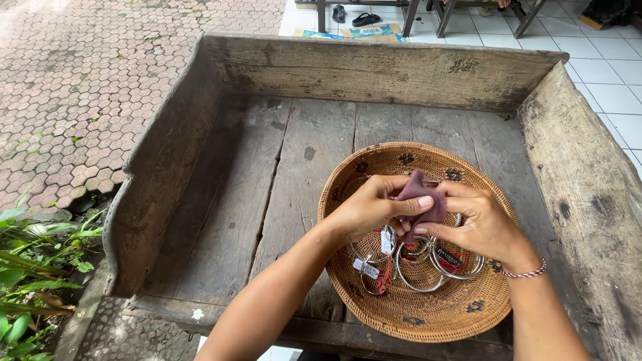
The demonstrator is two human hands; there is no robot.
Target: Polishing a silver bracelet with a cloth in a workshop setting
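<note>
A round woven basket (461, 314) sits on a weathered wooden bench (294, 160). Inside it lie several silver bangles (418, 267) with small white tags and red strings. Over the basket, my left hand (371, 208) and my right hand (478, 224) meet, both pinching a small purple-brown cloth (421, 198). The cloth seems wrapped around something I cannot make out. A striped red-and-white bracelet (525, 273) circles my right wrist.
The bench has raised plank walls at the back (374, 67), left (160, 174) and right (588, 187). Hexagonal paving (80, 87) and green plants (27, 267) lie to the left. White tiles, chair legs and sandals (358, 17) are beyond the back wall.
</note>
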